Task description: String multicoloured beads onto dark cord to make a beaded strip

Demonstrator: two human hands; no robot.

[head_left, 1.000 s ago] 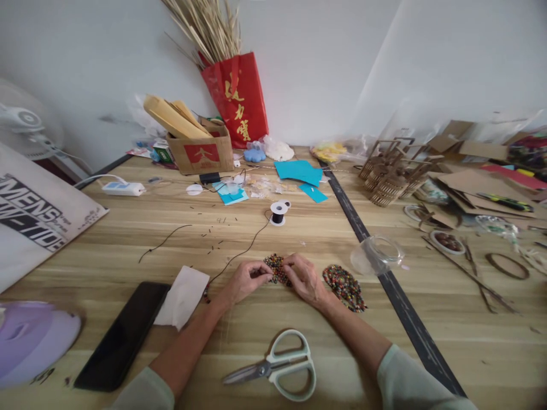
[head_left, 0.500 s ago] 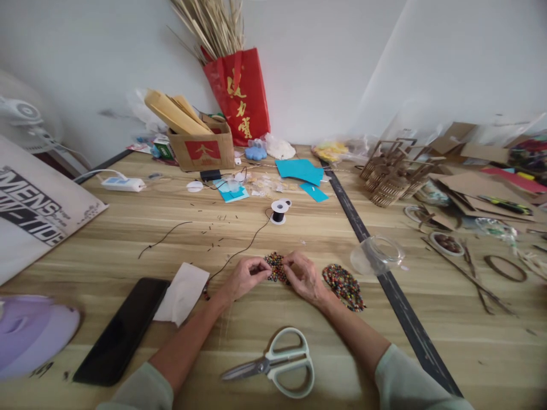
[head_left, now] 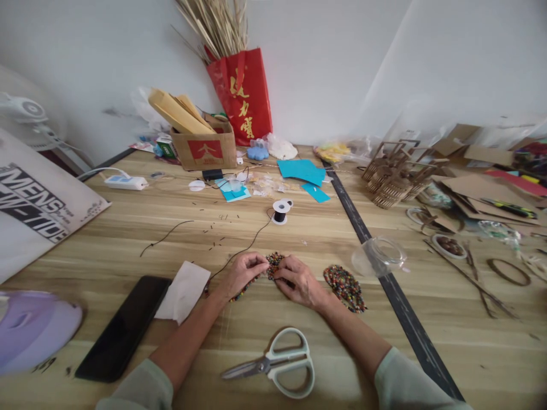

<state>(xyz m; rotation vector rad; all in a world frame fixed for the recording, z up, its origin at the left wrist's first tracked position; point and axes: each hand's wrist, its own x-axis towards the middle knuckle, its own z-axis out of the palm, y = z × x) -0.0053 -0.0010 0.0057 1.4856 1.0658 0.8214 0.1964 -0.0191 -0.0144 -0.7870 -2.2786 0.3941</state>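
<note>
My left hand (head_left: 243, 274) and my right hand (head_left: 300, 280) meet at a small flat patch of many-coloured beads (head_left: 274, 263) on the wooden table (head_left: 299, 336), fingertips pinching at it. A strand of beads (head_left: 240, 292) trails out under my left hand. Black cord (head_left: 248, 247) runs from my left hand back to a small white spool (head_left: 280, 211). A second beaded oval (head_left: 344, 286) lies just right of my right wrist.
Pale green scissors (head_left: 277, 364) lie near the front edge. A black phone (head_left: 123, 326), white tissue (head_left: 183, 291) and purple object (head_left: 29, 336) sit left. An overturned clear jar (head_left: 377, 257) lies right, beside a dark table seam (head_left: 384, 273). Cardboard box (head_left: 204, 148), red bag (head_left: 241, 97) and craft clutter line the back.
My hands shifted slightly on the bead patch; a short bead strand now shows below my left hand. The camera view drifted a little.
</note>
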